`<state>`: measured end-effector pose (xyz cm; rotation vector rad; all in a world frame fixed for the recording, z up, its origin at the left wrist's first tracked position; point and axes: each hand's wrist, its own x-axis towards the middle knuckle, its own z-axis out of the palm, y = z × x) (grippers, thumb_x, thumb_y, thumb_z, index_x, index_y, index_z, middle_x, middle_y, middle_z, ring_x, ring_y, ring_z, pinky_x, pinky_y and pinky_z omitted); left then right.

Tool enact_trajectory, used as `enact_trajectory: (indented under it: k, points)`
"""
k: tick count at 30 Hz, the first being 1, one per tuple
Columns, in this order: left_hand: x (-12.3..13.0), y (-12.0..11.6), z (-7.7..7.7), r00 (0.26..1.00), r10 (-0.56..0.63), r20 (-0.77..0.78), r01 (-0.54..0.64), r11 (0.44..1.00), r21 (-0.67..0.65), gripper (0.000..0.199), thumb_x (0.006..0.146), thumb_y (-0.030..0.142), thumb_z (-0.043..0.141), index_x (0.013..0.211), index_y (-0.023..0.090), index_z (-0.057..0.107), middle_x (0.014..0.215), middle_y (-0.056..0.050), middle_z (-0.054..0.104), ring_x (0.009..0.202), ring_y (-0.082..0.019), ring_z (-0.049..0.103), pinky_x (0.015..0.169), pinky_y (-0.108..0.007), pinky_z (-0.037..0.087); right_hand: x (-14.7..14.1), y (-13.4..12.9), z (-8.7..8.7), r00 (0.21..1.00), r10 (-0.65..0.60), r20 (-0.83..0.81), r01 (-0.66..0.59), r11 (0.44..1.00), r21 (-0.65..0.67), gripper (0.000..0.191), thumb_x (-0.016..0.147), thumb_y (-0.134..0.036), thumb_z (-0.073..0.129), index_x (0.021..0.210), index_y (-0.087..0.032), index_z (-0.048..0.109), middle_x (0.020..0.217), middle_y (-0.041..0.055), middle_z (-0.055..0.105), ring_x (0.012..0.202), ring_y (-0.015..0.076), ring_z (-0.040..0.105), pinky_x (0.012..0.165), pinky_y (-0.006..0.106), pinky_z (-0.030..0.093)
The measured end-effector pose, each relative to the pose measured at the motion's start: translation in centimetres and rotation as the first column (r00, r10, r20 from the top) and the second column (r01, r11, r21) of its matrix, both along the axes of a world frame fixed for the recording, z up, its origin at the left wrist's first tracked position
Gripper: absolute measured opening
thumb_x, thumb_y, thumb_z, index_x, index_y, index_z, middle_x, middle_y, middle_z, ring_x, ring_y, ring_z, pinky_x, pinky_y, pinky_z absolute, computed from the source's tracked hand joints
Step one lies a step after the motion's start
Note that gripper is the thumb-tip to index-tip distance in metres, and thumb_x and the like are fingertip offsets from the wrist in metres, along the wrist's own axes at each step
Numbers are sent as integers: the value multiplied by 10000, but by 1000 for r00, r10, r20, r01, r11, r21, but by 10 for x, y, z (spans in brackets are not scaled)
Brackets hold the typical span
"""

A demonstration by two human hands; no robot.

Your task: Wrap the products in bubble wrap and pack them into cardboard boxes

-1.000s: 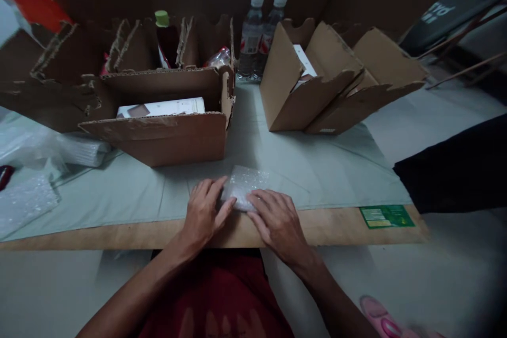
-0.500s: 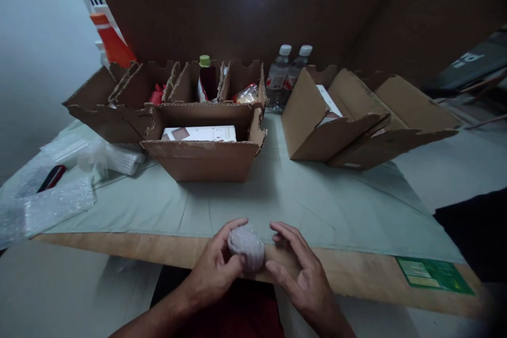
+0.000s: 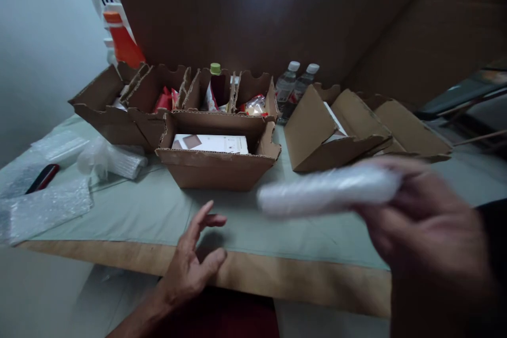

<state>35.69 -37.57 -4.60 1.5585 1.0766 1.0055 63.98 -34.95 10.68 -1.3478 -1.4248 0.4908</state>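
Observation:
A long bundle of bubble wrap (image 3: pixel 325 190) is lifted above the right part of the table, blurred by motion. My right hand (image 3: pixel 423 222) grips its right end; whatever the wrap may enclose is hidden. My left hand (image 3: pixel 198 259) is over the table's front edge with fingers apart and nothing in it. Beyond both hands stands an open cardboard bin (image 3: pixel 217 169) with a white box (image 3: pixel 222 143) inside.
Behind are several cardboard bins (image 3: pixel 154 95) with packets and a green-capped bottle (image 3: pixel 216 82). Two water bottles (image 3: pixel 287 87) stand near tilted bins (image 3: pixel 317 137) at right. At left lie loose bubble wrap (image 3: pixel 55 206) and a dark red-edged tool (image 3: pixel 43 178).
The bubble-wrap bundle has gone from my left hand to my right, which has swung up and right with it. The left hand has let go and moved slightly left.

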Motion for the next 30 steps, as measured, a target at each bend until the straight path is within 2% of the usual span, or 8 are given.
enact_trajectory:
  k: [3,6,10,12,14,17,22,30]
  points:
    - [-9,12,-13,990,135,-44,-133,990,51,569,928,299,635,1478,276,489,1238,-93,736,1181,-251,693,1039,-445,543,-1,57,19,995,-103,-13,103,990,93,241,818,-352,736,1028,-305,626,1004,39,721,802,204,663,654,344,558]
    - [-9,16,-27,978,189,-82,-180,978,106,404,918,258,625,1321,222,629,1145,-93,769,1061,-237,745,935,-391,606,-12,97,22,915,-143,377,135,990,49,149,799,-342,691,868,-229,623,854,52,701,682,177,580,633,341,485]
    - [-8,16,-34,979,181,-96,-155,961,230,295,918,210,618,1201,221,701,1114,-82,771,1010,-217,756,865,-346,631,-36,105,31,492,-221,842,274,957,91,433,825,-317,668,1232,-169,655,849,93,724,713,252,637,698,380,458]
    - [-9,16,-33,982,166,-86,-133,944,301,276,918,191,617,1176,215,710,1074,-77,775,984,-207,754,845,-332,634,-50,104,37,327,-109,939,319,948,0,559,848,-325,664,1386,-195,591,858,110,740,767,302,674,699,382,456]
    - [-9,18,-33,984,160,-81,-122,929,351,262,917,173,612,1156,209,713,1033,-72,778,953,-197,753,825,-321,636,-61,108,41,246,40,968,343,931,-125,477,865,-312,642,1333,-221,632,881,116,748,799,305,685,693,362,448]
    - [-9,18,-33,982,169,-86,-125,918,376,253,923,165,608,1150,207,712,1016,-67,777,933,-186,751,809,-309,635,-70,119,42,250,179,951,328,909,-258,339,849,-289,627,1175,-217,687,937,109,759,837,281,684,680,328,422]
    - [-11,17,-32,982,170,-88,-126,919,372,217,933,174,605,1118,205,715,996,-63,777,922,-181,749,800,-300,633,-71,135,43,393,387,834,230,837,-496,195,868,-291,599,986,-200,724,950,66,767,803,202,669,627,274,383]
    - [-11,17,-33,979,176,-100,-128,922,366,211,941,169,598,1105,217,721,988,-49,775,911,-177,751,788,-290,632,-75,148,38,246,489,837,158,832,-532,184,855,-261,594,821,-234,772,811,71,757,738,248,669,591,317,376]
